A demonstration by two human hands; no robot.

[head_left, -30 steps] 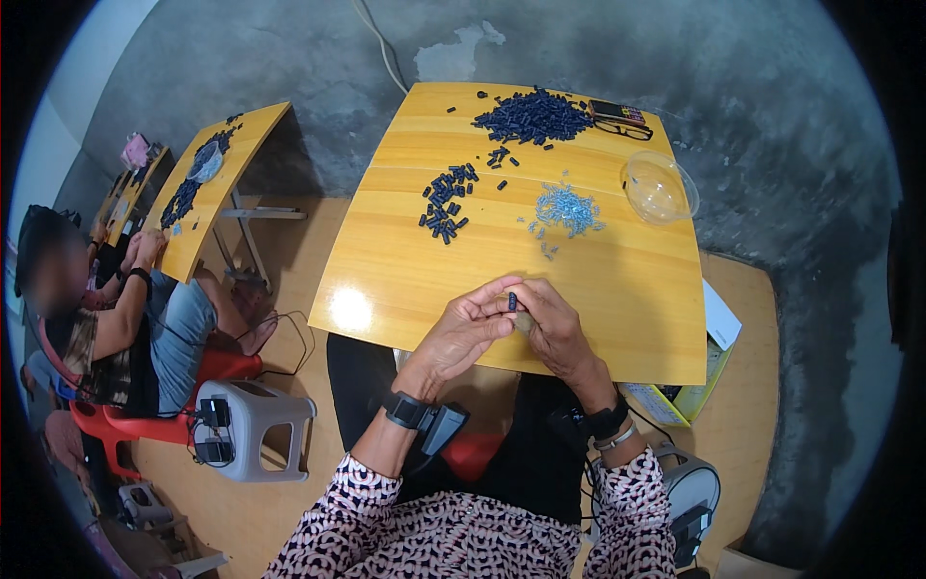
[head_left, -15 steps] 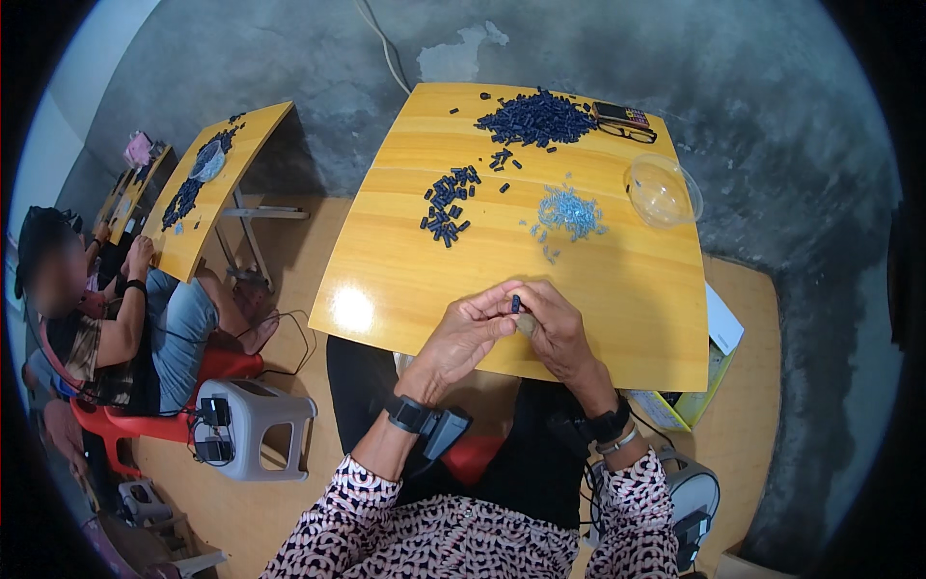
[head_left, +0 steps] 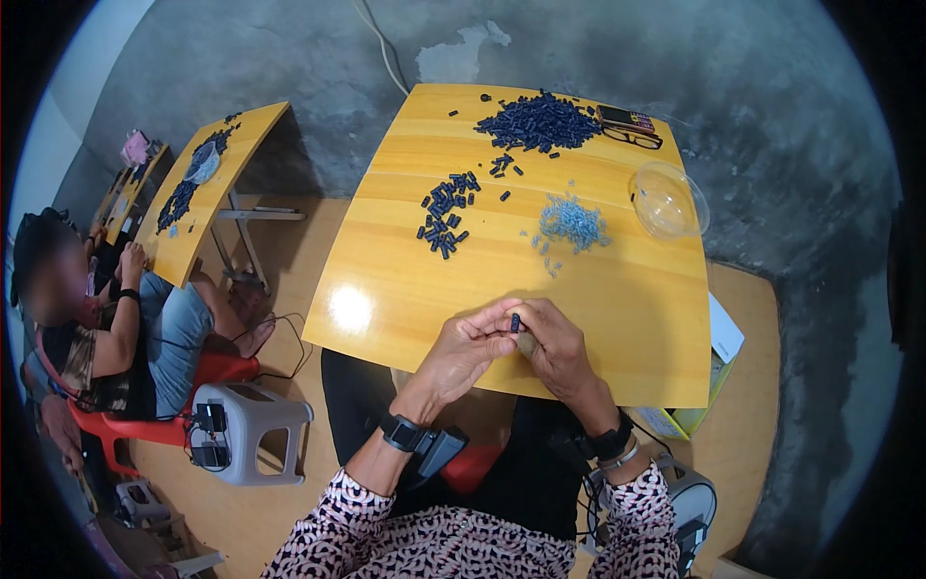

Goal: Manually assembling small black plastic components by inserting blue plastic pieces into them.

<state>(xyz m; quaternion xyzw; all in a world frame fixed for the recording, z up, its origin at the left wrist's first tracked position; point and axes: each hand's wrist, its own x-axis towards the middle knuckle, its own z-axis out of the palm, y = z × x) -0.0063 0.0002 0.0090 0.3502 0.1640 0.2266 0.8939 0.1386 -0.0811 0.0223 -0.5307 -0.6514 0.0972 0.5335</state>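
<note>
One small piece (head_left: 516, 323); dark navy; oblong; between left hand (head_left: 461, 355), right hand (head_left: 557, 351)

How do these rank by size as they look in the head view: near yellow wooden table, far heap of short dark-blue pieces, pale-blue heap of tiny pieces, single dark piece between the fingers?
1. Near table
2. Dark-blue heap
3. Pale-blue heap
4. Single piece

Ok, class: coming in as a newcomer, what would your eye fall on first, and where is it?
Probably the big pile of dark pieces at the far side of the yellow table, with a pale-blue heap nearer and slightly right. Next, the left hand and right hand, meeting over the table's near side around a single dark piece. Then the clear bowl at the right edge.
</note>
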